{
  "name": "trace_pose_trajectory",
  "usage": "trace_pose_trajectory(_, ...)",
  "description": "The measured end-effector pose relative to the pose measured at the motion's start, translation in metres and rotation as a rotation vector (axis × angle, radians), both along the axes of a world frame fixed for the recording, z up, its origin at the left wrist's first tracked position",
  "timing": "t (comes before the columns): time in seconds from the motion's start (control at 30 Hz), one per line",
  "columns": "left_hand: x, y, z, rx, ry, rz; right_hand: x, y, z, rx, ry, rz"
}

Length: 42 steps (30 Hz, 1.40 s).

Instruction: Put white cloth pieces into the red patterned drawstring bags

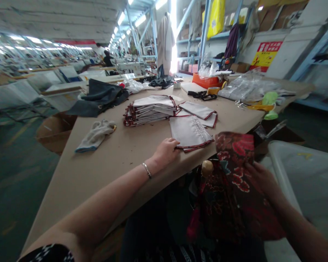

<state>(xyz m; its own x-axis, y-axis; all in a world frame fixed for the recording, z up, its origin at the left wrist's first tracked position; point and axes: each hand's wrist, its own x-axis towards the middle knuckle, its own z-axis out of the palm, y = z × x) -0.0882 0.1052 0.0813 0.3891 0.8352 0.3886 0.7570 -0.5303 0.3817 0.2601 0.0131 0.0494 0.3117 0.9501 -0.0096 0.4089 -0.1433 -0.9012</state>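
My left hand (pixel 167 152) rests at the table's front edge, its fingers closed at the near corner of a white fabric piece (pixel 190 131) with dark red patterned edging. Close behind lie more such pieces (pixel 199 110), partly overlapped. To their left stands a neat stack of folded white pieces (pixel 154 106) with the same edging. My right hand (pixel 262 179) grips a dark red floral cloth bag (pixel 239 173) over my lap, beyond the table edge. A round tan knob (pixel 207 168) and a pink-red tassel (pixel 193 222) hang beside the bag.
A pair of work gloves (pixel 97 135) lies left on the table (pixel 112 189). Dark cloth (pixel 101 96), an orange tray (pixel 207 80), black straps (pixel 202 95), plastic bags (pixel 251 87) and yellow-handled scissors (pixel 259 107) lie farther back. A white bin (pixel 306 174) stands right.
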Motion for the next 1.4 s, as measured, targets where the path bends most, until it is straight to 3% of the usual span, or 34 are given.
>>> trace_pose_trajectory(0.13, 0.008, 0.001, 0.003, 0.021, 0.268, 0.018, 0.006, -0.017, -0.109, -0.186, -0.253, 0.059)
trace_pose_trajectory(0.2, 0.011, 0.004, 0.007, 0.008, 0.378, 0.034, 0.005, -0.016, -0.132, -0.179, -0.35, 0.076)
trace_pose_trajectory(0.23, 0.012, 0.004, 0.009, 0.002, 0.41, 0.038, 0.003, -0.013, -0.131, -0.137, -0.362, 0.066)
trace_pose_trajectory(0.3, 0.014, 0.006, 0.011, 0.0, 0.438, 0.043, -0.009, 0.002, -0.105, 0.003, -0.323, 0.048)
trace_pose_trajectory(0.37, 0.015, 0.006, 0.012, 0.007, 0.466, 0.048, -0.03, 0.022, -0.055, 0.176, -0.27, 0.073)
trace_pose_trajectory(0.43, 0.015, 0.006, 0.014, 0.012, 0.493, 0.053, -0.062, 0.045, 0.001, 0.383, -0.304, 0.184)
trace_pose_trajectory(0.5, 0.016, 0.007, 0.018, 0.018, 0.508, 0.067, -0.099, 0.066, 0.046, 0.547, -0.44, 0.383)
trace_pose_trajectory(0.6, 0.018, 0.008, 0.029, 0.045, 0.497, 0.117, -0.149, 0.094, 0.081, 0.5, -0.77, 0.63)
trace_pose_trajectory(0.67, 0.017, 0.005, 0.039, 0.068, 0.464, 0.175, -0.168, 0.108, 0.087, 0.362, -0.979, 0.683)
trace_pose_trajectory(0.73, 0.013, 0.0, 0.047, 0.087, 0.418, 0.222, -0.174, 0.12, 0.087, 0.259, -1.098, 0.644)
trace_pose_trajectory(0.83, 0.0, -0.01, 0.05, 0.108, 0.33, 0.245, -0.164, 0.128, 0.088, 0.194, -1.139, 0.513)
trace_pose_trajectory(0.93, -0.012, -0.022, 0.041, 0.067, 0.118, 0.273, -0.154, 0.117, 0.095, 0.174, -1.1, 0.433)
trace_pose_trajectory(1.03, -0.013, -0.038, 0.036, -0.182, -0.456, 0.315, -0.156, 0.081, 0.101, 0.249, -1.021, 0.426)
trace_pose_trajectory(1.17, -0.007, -0.073, 0.053, -0.484, -1.458, 0.274, -0.166, 0.012, 0.102, 0.339, -0.925, 0.624)
trace_pose_trajectory(1.23, -0.006, -0.095, 0.064, -0.56, -1.668, 0.216, -0.166, -0.015, 0.096, 0.332, -0.806, 0.7)
trace_pose_trajectory(1.3, -0.004, -0.117, 0.065, -0.64, -1.679, 0.193, -0.161, -0.032, 0.086, 0.295, -0.556, 0.709)
trace_pose_trajectory(1.4, 0.004, -0.146, 0.047, -0.768, -1.44, 0.185, -0.155, -0.046, 0.064, 0.14, 0.233, 0.575)
